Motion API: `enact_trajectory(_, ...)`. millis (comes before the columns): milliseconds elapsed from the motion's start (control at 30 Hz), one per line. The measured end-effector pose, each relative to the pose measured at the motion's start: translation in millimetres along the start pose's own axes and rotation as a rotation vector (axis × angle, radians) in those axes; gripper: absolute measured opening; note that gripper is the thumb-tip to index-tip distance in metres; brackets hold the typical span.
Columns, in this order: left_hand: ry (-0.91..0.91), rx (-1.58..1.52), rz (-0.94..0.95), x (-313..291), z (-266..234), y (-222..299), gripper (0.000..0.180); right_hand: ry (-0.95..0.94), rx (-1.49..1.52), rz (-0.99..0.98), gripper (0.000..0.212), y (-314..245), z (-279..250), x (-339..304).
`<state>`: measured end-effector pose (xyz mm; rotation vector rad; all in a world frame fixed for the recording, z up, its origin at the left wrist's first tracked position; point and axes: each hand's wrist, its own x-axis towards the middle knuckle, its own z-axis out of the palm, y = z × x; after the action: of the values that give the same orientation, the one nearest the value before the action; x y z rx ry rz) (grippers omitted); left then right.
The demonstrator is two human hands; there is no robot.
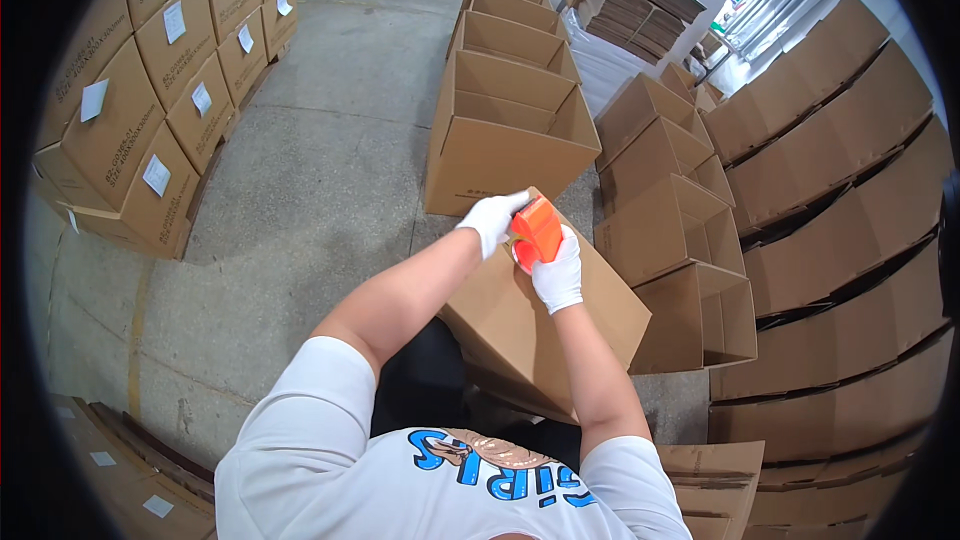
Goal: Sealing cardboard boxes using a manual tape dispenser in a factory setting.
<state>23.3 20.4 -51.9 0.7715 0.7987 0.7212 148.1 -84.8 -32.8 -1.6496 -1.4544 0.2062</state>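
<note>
A closed brown cardboard box (pixel 520 315) stands right in front of me, set at a slant. Over its far part, my right hand (pixel 558 275), in a white glove, grips an orange tape dispenser (pixel 541 227). My left hand (pixel 490 224), gloved as well, is at the box's far left edge, beside the dispenser's front end. Its fingers are bent together there, and whatever they pinch is hidden. Just beyond the box stands an open-topped carton (pixel 500 155).
More open cartons (pixel 510 35) line up behind that one, with another row (pixel 670 230) to the right. Long stacks of brown cartons (pixel 840 200) fill the far right. Labelled boxes (pixel 130 130) are piled at left, beyond the concrete floor (pixel 290 200). Bundled flat cardboard (pixel 640 15) lies at the back.
</note>
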Motion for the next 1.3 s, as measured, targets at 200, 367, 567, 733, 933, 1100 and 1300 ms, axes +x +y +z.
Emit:
enact_trajectory(200,0.192,1.094,0.46,43,-18,-17,0.029,-0.087,0.008,0.012,0.037,-15,-8,5)
enact_trajectory(367,0.37,0.876,0.425,36,-42,14,0.031,-0.281,-0.093,-0.02,0.047,-12,-47,8)
enact_trajectory(567,0.389,0.361,0.27,39,-89,28,0.02,-0.483,-0.381,-0.013,0.053,6,-82,-1)
enact_trajectory(733,0.397,0.402,0.268,56,-125,-16,0.022,-0.491,-0.571,-0.049,0.055,2,-58,7)
enact_trajectory(933,0.098,1.081,-0.002,79,-132,-96,0.044,-0.625,-0.727,0.032,0.047,-9,-45,19)
enact_trajectory(1100,0.411,1.1,-0.319,66,-138,-107,0.093,-0.611,-0.743,0.031,0.048,-9,-44,19)
enact_trajectory(1300,0.115,0.8,0.057,46,-112,-48,0.06,-0.61,-0.748,0.027,0.049,-7,-46,18)
